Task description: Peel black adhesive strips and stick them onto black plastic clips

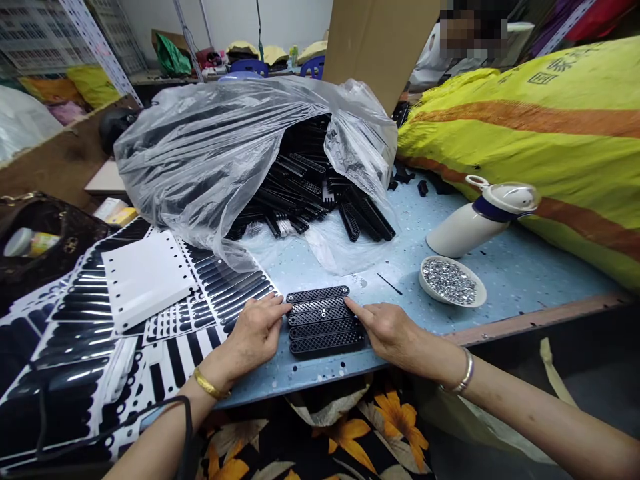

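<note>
Floral-print garment, 6 o'clock. Black lattice-faced strips, ranged between centre and 6 o'clock; ends touched by left hand and right hand, fingers apart, unclamped. Alignment could be skewed by uneven pressing; silvery pieces in white bowl, 3 o'clock, spilled if jolted.

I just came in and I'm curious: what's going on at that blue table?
A person's bare left hand is at the left ends of some long black latticed strips, laid side by side on the speckled light-blue table; the bare right hand is at their right ends. A few tiny shiny bits show on them. Beyond, more black pieces spill from a big clear plastic bag, and a round white bowl of small silvery bits stands to the right.
</note>
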Demonstrator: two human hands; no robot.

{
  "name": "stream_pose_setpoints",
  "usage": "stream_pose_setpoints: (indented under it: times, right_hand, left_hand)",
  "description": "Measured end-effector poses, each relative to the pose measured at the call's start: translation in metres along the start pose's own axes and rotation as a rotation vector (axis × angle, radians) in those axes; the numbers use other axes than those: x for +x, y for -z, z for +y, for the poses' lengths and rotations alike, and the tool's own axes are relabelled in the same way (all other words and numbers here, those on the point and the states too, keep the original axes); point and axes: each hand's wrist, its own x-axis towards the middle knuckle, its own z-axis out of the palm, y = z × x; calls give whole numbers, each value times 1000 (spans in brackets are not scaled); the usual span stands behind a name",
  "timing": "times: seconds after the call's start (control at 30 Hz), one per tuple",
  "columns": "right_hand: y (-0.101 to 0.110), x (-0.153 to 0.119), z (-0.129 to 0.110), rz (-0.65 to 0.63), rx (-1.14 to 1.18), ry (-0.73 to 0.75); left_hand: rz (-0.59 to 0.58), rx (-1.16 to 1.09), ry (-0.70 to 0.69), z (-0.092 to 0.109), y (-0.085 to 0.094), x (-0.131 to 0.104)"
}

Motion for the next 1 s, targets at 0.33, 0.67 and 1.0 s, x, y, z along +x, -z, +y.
stream_pose_setpoints:
  times: [0.33,0.67,1.0]
  right_hand:
    - [-5,-1,2,20,-18,19]
    - [-6,0,3,49,-37,38]
    - [-10,0,5,104,6,44]
  left_hand:
    - [68,173,-103,3,-3,-3]
    - [152,83,-55,7,-7,8]
    - [227,-183,125,1,-22,15]
